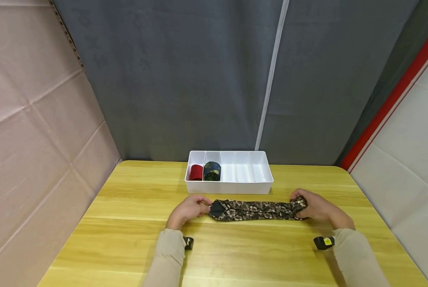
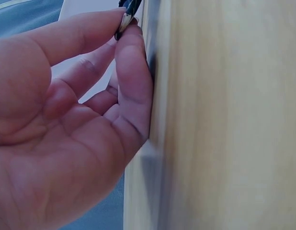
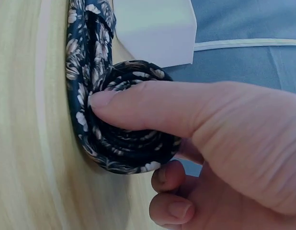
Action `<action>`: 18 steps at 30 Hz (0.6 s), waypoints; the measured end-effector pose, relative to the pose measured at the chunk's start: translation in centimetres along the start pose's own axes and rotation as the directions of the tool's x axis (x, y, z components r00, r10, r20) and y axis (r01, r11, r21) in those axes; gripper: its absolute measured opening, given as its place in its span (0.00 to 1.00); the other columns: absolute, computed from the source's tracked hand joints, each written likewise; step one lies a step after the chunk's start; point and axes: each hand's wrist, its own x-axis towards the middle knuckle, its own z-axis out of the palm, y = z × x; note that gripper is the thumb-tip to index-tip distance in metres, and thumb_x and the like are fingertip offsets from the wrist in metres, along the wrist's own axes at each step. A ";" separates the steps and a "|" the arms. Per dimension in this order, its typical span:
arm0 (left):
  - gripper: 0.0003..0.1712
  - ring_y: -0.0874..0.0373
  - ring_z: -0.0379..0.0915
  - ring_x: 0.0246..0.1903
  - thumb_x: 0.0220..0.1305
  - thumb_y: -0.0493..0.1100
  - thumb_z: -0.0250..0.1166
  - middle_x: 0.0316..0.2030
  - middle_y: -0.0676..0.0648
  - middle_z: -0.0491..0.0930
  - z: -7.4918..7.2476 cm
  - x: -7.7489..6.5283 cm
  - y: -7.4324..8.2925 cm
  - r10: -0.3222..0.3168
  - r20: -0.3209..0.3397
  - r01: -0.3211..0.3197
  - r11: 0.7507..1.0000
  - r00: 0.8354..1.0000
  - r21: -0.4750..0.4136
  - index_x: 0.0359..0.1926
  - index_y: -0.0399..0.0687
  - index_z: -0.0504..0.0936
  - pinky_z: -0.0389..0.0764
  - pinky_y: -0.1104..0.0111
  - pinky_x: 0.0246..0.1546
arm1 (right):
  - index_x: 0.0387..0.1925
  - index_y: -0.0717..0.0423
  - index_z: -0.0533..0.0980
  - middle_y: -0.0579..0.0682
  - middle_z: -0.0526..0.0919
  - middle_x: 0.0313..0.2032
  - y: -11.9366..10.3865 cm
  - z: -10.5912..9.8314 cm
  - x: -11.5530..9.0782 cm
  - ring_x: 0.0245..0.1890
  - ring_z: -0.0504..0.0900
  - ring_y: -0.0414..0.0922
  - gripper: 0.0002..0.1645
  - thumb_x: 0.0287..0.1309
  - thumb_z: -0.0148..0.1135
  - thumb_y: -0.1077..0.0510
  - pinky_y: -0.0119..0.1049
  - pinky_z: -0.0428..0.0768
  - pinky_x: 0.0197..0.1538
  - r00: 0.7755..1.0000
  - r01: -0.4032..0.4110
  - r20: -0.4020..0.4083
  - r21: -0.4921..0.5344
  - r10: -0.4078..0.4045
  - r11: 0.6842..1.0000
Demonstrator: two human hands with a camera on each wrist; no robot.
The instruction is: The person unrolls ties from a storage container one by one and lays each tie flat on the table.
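Note:
A dark necktie with a pale floral print (image 1: 257,210) lies across the table, its underside with the seam facing up. Its right part is wound into a coil (image 3: 133,139), and the rest stretches flat to the left. My right hand (image 1: 316,207) grips the coil, the thumb pressed on the side of the spiral in the right wrist view. At the wide pointed end my left hand (image 1: 191,208) pinches the tip between thumb and forefinger, as the left wrist view also shows (image 2: 85,96). The far side of the coil is hidden by my right hand.
Behind the necktie stands a white divided box (image 1: 231,187). A rolled red necktie (image 1: 196,172) sits in its leftmost compartment, with a rolled dark patterned necktie (image 1: 212,171) in the one beside it. A grey curtain (image 1: 170,79) hangs past the table's back edge.

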 end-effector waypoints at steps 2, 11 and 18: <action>0.13 0.56 0.76 0.31 0.65 0.35 0.66 0.33 0.46 0.82 0.0 0.0 0.0 -0.003 0.004 0.003 1.000 1.000 0.003 0.50 0.38 0.85 0.78 0.68 0.35 | 0.50 0.56 0.74 0.62 0.80 0.54 0.0 0.0 0.0 0.57 0.78 0.62 0.29 0.47 0.79 0.63 0.58 0.78 0.56 1.000 -0.008 -0.002 0.000 0.008 1.000; 0.12 0.58 0.75 0.29 0.64 0.34 0.65 0.31 0.46 0.82 0.7 -0.3 0.3 -0.008 -0.022 0.009 1.000 1.000 0.024 0.48 0.38 0.85 0.77 0.70 0.33 | 0.50 0.55 0.74 0.60 0.81 0.53 0.5 0.1 -0.4 0.54 0.80 0.59 0.27 0.49 0.79 0.62 0.55 0.80 0.53 1.000 0.004 -0.027 -0.016 -0.004 1.000; 0.13 0.58 0.72 0.27 0.66 0.34 0.64 0.31 0.47 0.81 0.5 -0.8 0.8 -0.002 -0.056 0.003 1.000 0.998 0.030 0.50 0.39 0.85 0.74 0.70 0.30 | 0.50 0.54 0.75 0.59 0.82 0.52 0.5 -0.3 -0.8 0.54 0.81 0.58 0.25 0.53 0.77 0.62 0.52 0.81 0.53 0.997 0.032 -0.068 -0.034 -0.034 0.999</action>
